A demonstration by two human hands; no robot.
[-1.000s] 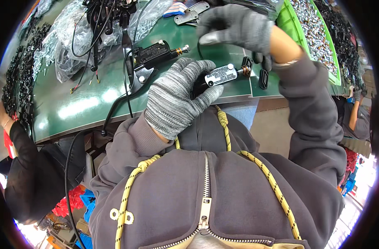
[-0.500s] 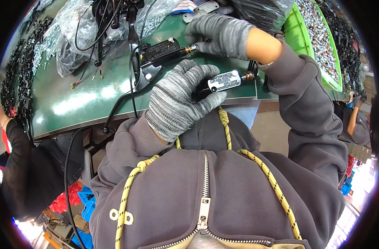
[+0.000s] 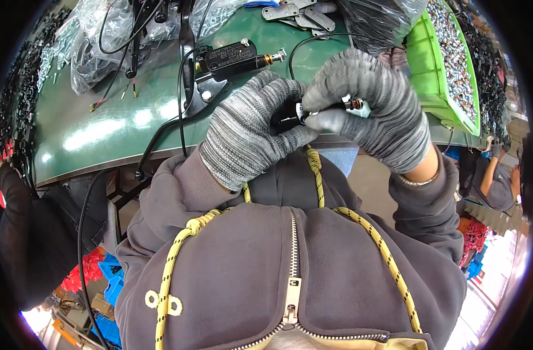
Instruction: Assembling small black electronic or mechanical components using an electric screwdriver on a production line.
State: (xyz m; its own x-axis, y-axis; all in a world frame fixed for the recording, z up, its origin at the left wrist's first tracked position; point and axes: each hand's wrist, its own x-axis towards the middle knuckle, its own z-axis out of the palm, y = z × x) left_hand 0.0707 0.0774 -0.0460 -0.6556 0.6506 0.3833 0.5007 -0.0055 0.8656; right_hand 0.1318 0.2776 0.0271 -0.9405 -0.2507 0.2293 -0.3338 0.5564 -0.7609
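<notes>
Left gloved hand [image 3: 249, 133]: grip clamped on small cylinder part [image 3: 299, 111], just above frame center. Right gloved hand [image 3: 376, 108]: blurred thumb and fingers about same part; cannot tell if pinching. Black brake lever assembly [image 3: 230, 59] on green surface [image 3: 141, 119], upper center-left. Green bin [image 3: 424, 64], upper right.

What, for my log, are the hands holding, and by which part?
Left hand holds a black part by its left end; right hand covers its middle, grip unclear.

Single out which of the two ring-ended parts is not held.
The black part on the green table; the other part is in the left hand, partly covered by the right hand.
</notes>
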